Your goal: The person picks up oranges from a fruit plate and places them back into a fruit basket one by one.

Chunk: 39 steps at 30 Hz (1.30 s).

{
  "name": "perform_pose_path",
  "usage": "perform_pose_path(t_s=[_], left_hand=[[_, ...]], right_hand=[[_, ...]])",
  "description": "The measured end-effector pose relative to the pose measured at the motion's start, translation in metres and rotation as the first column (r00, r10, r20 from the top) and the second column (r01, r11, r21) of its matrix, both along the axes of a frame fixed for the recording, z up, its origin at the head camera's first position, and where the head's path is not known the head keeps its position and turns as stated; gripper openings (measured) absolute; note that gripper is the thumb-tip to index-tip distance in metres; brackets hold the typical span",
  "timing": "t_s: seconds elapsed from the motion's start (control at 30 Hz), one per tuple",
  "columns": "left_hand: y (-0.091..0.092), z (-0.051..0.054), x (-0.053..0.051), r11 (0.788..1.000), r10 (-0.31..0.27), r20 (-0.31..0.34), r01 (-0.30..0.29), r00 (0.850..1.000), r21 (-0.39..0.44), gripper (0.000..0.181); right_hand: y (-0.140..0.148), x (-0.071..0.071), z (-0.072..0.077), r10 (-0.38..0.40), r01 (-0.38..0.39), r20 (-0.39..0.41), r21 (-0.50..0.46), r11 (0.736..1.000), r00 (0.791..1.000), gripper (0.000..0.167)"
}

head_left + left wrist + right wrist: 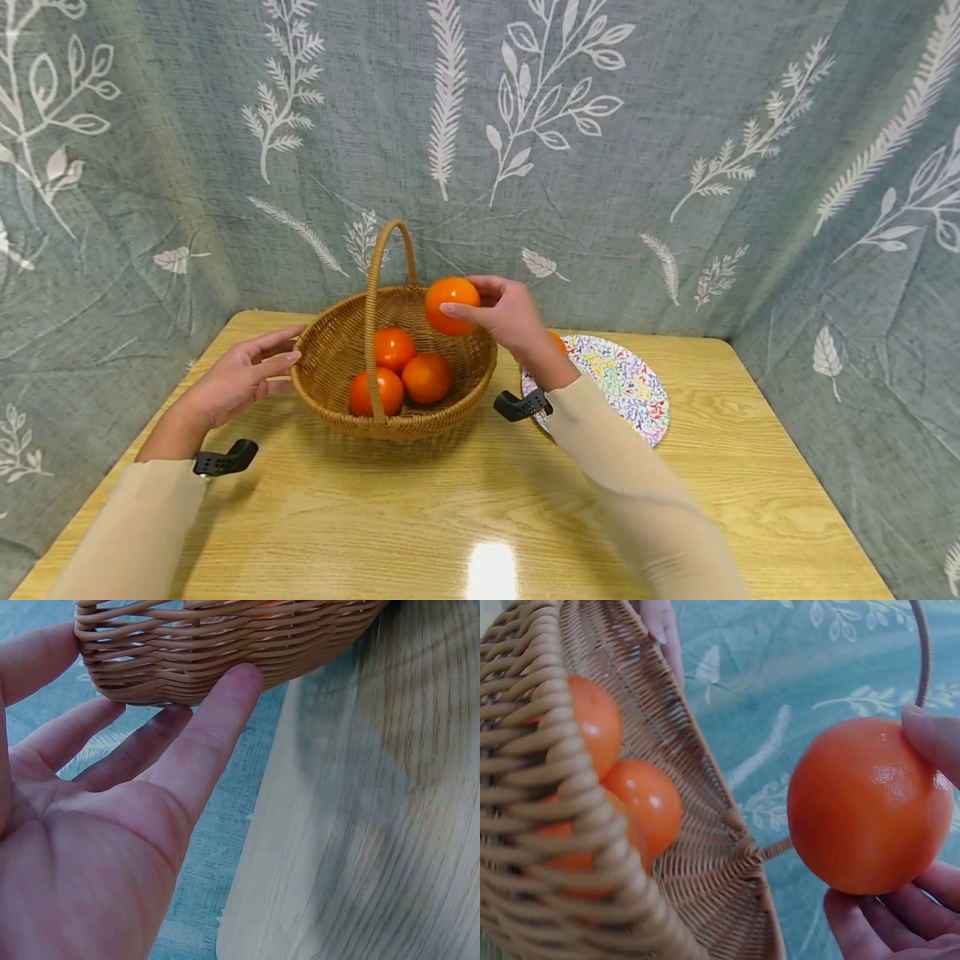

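Note:
In the head view my right hand (513, 317) holds a shiny orange (452, 305) at the right rim of a wicker basket (322, 379). The right wrist view shows the thumb on one side of this orange (870, 806) and the other fingers beneath it. Three more oranges (427, 378) lie inside the basket, below its arched handle (372, 317). At the basket's left side is my left hand (236, 379); its extended fingers (214, 735) touch the woven outer wall (165, 664).
A round plate (626, 379) with a multicoloured pattern lies right of the basket, partly behind my right forearm. Another orange (558, 342) shows at its left edge, mostly hidden by the wrist. Grey-green leaf-patterned cloth (465, 150) surrounds the wooden table (360, 517).

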<state>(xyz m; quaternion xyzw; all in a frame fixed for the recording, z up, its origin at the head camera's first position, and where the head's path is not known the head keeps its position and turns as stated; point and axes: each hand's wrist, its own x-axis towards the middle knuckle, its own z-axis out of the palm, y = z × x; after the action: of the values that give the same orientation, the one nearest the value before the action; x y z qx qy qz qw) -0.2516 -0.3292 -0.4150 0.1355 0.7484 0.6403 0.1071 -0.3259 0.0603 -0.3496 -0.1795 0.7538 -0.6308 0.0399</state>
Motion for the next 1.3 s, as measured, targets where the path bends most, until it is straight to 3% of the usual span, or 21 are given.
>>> perform_pose_path(t_s=[0.43,0.67,0.87,1.03,1.3], left_hand=[[0.001,0.0,-0.001,1.0,0.003,0.003,-0.003,1.0,0.003,0.068],[0.001,0.002,0.0,0.999,0.015,0.015,-0.015,1.0,-0.04,0.069],[0.001,0.003,0.0,0.998,0.021,0.023,-0.02,0.999,-0.054,0.07],[0.0,0.002,-0.001,0.998,0.017,0.018,-0.016,1.0,-0.058,0.07],[-0.001,0.001,-0.002,0.999,0.009,0.002,-0.009,1.0,-0.048,0.069]], right_hand=[[-0.03,-0.012,-0.003,0.007,-0.009,0.032,0.074,0.997,0.999,0.057],[-0.042,-0.019,-0.007,-0.023,0.015,0.055,0.143,0.99,0.998,0.06],[-0.05,-0.022,-0.009,-0.052,0.042,0.049,0.194,0.98,0.997,0.051],[-0.056,-0.026,-0.011,-0.082,0.072,0.017,0.31,0.948,0.997,0.056],[-0.059,-0.028,-0.007,-0.063,0.048,0.018,0.445,0.894,0.998,0.057]])
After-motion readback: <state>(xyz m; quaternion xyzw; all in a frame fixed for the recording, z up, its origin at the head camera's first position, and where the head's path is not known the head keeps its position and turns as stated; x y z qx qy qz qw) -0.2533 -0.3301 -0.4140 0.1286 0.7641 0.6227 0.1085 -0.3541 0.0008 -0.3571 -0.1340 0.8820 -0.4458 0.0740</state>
